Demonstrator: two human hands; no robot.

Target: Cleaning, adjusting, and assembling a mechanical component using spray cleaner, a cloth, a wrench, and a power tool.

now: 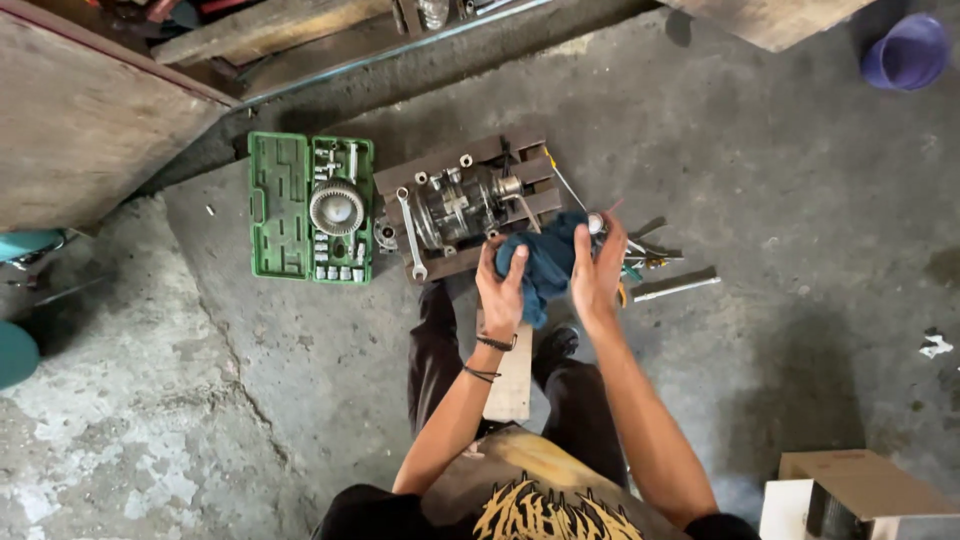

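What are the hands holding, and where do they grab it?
Both the left hand and the right hand hold a blue rag by its sides; a small round metal part sits at the right fingertips.

Small metal part (596, 222) at right-hand fingertips half buried in the blue rag (545, 262), too small to identify; left palm hidden behind the same rag. Sockets in the green tool case (311, 206) too tiny to tell apart, tools (660, 272) right of the hands partly covered and blurred. Purple bucket (908, 52), cardboard box (858, 492) and teal objects (20, 300) cut off by picture edges.
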